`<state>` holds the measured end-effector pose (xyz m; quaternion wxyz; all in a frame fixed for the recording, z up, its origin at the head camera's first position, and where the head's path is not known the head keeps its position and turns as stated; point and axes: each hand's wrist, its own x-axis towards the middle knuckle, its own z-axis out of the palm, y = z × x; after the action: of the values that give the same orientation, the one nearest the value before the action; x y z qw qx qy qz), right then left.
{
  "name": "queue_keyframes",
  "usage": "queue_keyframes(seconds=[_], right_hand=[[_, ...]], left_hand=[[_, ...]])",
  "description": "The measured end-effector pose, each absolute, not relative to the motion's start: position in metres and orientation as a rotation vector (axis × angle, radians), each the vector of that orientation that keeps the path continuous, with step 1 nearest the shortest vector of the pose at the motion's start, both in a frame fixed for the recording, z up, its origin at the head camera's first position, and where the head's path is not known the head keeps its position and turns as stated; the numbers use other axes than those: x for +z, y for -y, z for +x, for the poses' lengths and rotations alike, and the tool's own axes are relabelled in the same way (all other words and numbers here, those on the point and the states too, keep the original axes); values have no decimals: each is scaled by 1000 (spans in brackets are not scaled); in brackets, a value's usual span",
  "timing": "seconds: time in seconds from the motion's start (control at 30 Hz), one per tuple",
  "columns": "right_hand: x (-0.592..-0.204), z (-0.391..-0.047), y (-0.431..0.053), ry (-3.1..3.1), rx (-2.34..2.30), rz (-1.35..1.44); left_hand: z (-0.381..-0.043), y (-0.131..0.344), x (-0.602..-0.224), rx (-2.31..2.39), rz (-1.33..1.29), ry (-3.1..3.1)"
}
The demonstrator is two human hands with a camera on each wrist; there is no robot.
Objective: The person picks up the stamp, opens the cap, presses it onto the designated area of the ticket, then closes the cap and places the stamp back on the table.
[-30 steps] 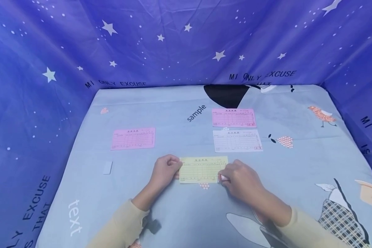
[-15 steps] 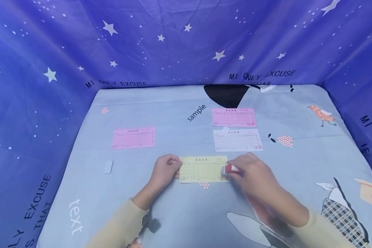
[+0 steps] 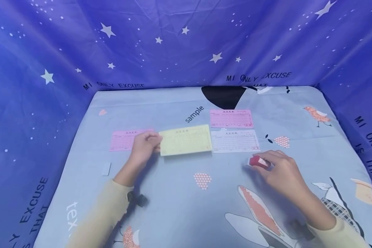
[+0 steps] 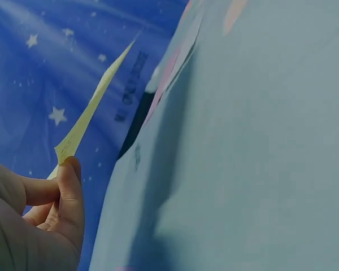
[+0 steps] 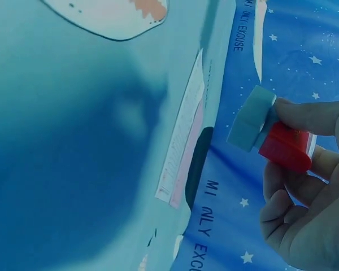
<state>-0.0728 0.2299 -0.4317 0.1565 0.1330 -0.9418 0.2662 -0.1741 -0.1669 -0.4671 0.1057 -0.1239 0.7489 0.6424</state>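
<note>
1. What has just changed on my feed: half a second ago the yellow receipt slip [image 3: 186,141] lay flat with the stamp [image 3: 256,161] over its lower right corner; now the slip is up off the cloth-covered tabletop [image 3: 173,210] and farther back, while the stamp has moved off to the right. I take this to mean that the stamping of this slip is done.

2. The left grip [image 3: 146,144] pinches the slip by its left edge, just in front of the left pink slip [image 3: 121,142], which it partly hides.

3. The right grip [image 3: 283,170] holds the red-and-white stamp between thumb and fingers, raised clear of the cloth — its pale block end points away from the hand.

4. The yellow slip hangs between the left pink slip and the white slip [image 3: 234,140], its right edge just beside the white one. Behind the white slip lies another pink slip [image 3: 230,118].

5. How it looks: a thin, pale yellow sheet with a faint ruled grid, slightly tilted; the left wrist view shows it nearly edge-on and a little bowed. A faint reddish mark shows near its lower right corner — too small for me to read.
</note>
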Motion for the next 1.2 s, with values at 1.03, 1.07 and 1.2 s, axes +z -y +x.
queue_keyframes(seconds=[1.03,1.07,1.2], right_hand=[[-442,-71,-235,2726,764,326],[-442,-71,-236,2723,765,326],[-443,-72,-236,2709,757,334]], left_hand=[[-282,151,-482,1777,-373,-2260],[-283,151,-482,1765,-373,-2266],[-285,148,-481,1732,-364,-2291]])
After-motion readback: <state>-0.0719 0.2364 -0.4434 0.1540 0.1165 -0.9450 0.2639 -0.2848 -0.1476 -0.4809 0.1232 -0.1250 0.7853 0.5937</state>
